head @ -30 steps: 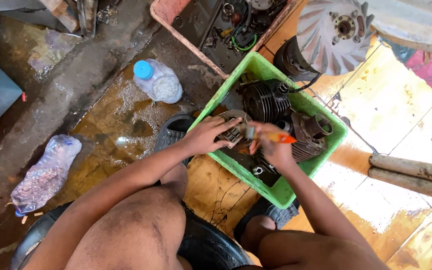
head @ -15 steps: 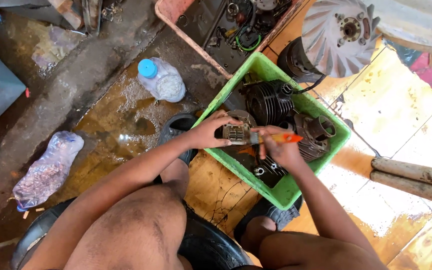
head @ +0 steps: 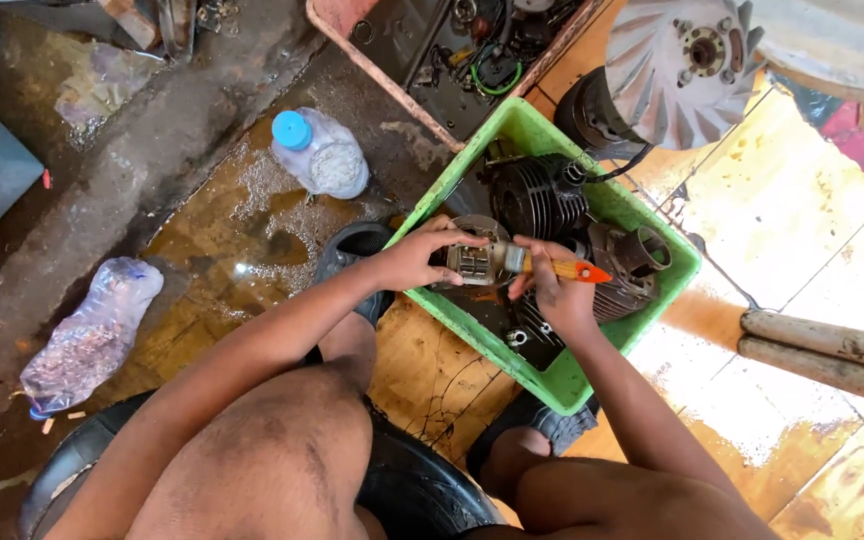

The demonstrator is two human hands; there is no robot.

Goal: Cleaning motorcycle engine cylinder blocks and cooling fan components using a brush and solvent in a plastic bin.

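Metal engine part [head: 470, 262] sits gripped in my left hand [head: 414, 262] above the green tub [head: 652, 215]; my right hand [head: 552, 290] holds an orange-handled brush [head: 552, 268] against it

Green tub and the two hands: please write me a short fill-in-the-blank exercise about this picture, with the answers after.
1. The left hand holds a small metal part over the ____ tub.
2. The right hand holds a paintbrush whose handle tip is ____.
3. The clear plastic bottle on the wet floor has a ____ cap.

Answers: green; orange; blue
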